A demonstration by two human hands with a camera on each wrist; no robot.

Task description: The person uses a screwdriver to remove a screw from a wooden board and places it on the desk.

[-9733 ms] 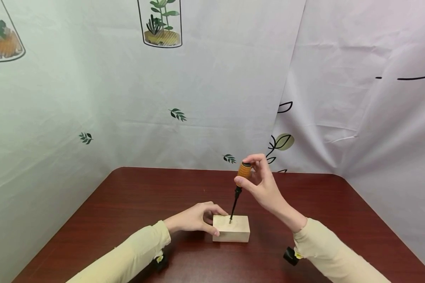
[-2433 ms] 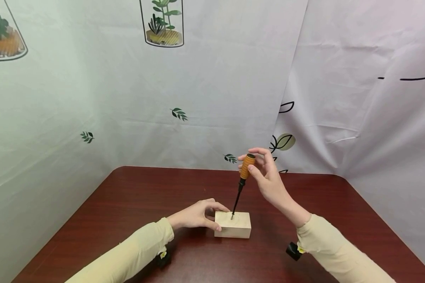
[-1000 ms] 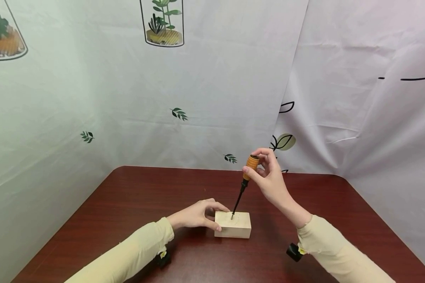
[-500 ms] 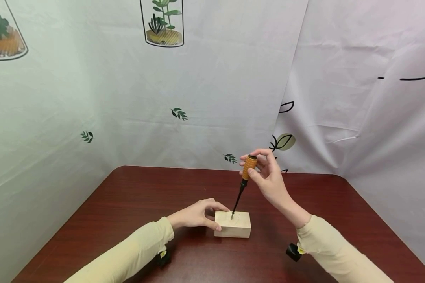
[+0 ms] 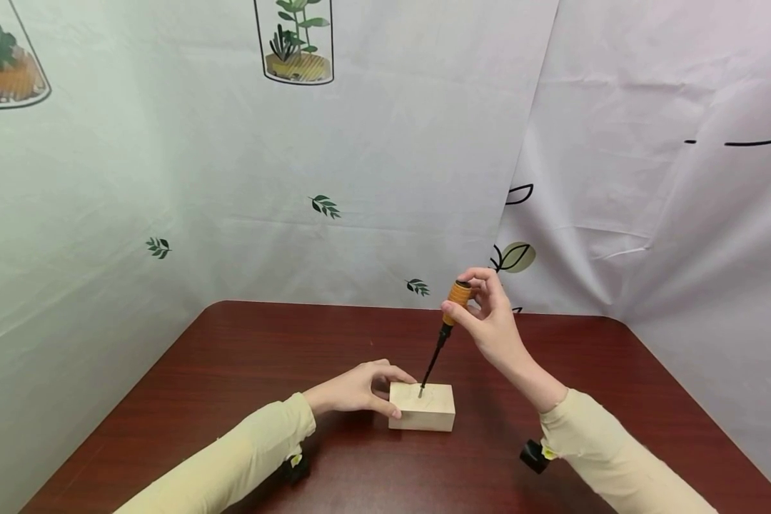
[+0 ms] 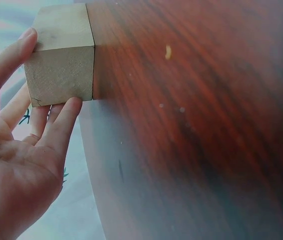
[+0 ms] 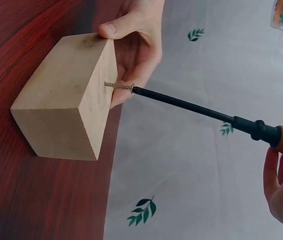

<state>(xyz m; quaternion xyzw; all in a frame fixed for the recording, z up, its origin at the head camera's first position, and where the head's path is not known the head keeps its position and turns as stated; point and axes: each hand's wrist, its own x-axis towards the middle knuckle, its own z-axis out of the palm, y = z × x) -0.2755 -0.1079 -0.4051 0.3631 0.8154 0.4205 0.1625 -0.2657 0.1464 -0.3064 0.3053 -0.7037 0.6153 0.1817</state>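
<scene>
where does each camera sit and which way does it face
Head: worn on the head, facing forward and down at the wooden block and screwdriver; left hand, right hand and sleeves show.
Left wrist: worn there, facing the wooden block's end and tabletop; the left hand shows.
Right wrist: worn there, facing the screw in the wooden block; part of the right hand shows, and the left hand too.
Head and right wrist share both hands, wooden block and screwdriver.
</scene>
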